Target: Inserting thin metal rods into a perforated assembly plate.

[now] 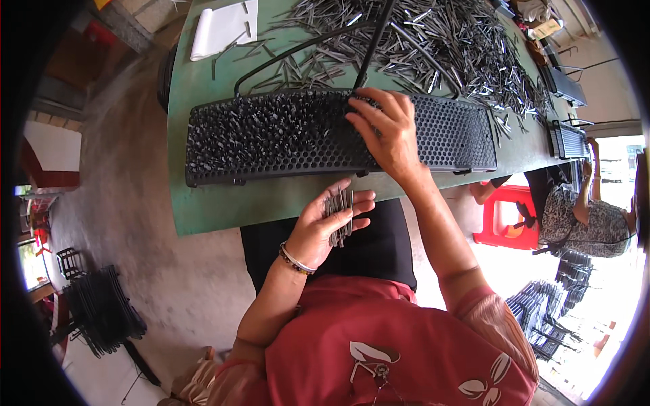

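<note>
A long black panel (447, 135) full of round holes lies across the near part of the table. Its left half is crowded with upright thin dark strips (250, 132), while the holes toward the right end show bare. Below its front edge, my left hand (315, 227) is closed around a small bundle of thin grey metal strips (340, 220). Over the middle of the panel, my right hand (393, 132) reaches down with bent fingers pressed together at the holes. What its fingertips hold, if anything, is too small to make out.
A big heap of loose metal strips (467, 47) covers the far side of the green table (203, 213). Black bars (369, 57) rise behind the panel. White paper (227, 30) lies far left. At right, another person (586, 220) is near a red stool (497, 216).
</note>
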`<state>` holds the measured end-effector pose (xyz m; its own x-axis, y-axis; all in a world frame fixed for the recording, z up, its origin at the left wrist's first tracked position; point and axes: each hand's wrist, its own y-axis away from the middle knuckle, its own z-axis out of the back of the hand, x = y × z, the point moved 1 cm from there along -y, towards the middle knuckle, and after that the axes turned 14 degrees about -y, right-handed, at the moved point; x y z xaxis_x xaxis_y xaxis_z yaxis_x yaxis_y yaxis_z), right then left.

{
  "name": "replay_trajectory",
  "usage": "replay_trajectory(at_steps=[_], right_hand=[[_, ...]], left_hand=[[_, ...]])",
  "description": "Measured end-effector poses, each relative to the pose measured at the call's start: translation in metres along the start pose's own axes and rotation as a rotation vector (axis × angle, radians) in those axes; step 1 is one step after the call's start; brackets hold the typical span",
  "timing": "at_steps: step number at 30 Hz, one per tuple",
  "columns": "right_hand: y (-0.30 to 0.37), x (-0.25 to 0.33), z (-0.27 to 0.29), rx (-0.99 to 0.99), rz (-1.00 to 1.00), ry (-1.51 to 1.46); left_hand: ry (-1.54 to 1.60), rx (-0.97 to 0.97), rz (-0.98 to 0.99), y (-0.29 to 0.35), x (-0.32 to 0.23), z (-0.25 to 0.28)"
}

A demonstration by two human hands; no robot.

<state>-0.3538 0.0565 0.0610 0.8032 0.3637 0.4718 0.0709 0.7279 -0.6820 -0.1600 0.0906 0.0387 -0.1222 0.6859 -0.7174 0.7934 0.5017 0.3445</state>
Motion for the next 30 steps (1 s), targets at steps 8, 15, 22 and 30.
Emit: replay_trajectory(at_steps=[8, 15, 22, 30], right_hand=[[0.028, 0.052, 0.033, 0.414, -0.407, -0.464], [0.043, 0.061, 0.028, 0.388, -0.741, -0.795], [0.026, 0.045, 0.033, 0.275, -1.061, -1.057], [-0.013, 0.006, 0.005, 0.025, -0.479, -0.535]], left_hand=[[-0.042, -0.001, -0.035, 0.001, -0.004, -0.001], [-0.068, -0.012, -0.08, 0.002, -0.003, -0.008], [0.119, -0.076, -0.063, 0.002, -0.003, -0.005], [0.079, -0.034, 0.03, 0.004, 0.005, -0.001]])
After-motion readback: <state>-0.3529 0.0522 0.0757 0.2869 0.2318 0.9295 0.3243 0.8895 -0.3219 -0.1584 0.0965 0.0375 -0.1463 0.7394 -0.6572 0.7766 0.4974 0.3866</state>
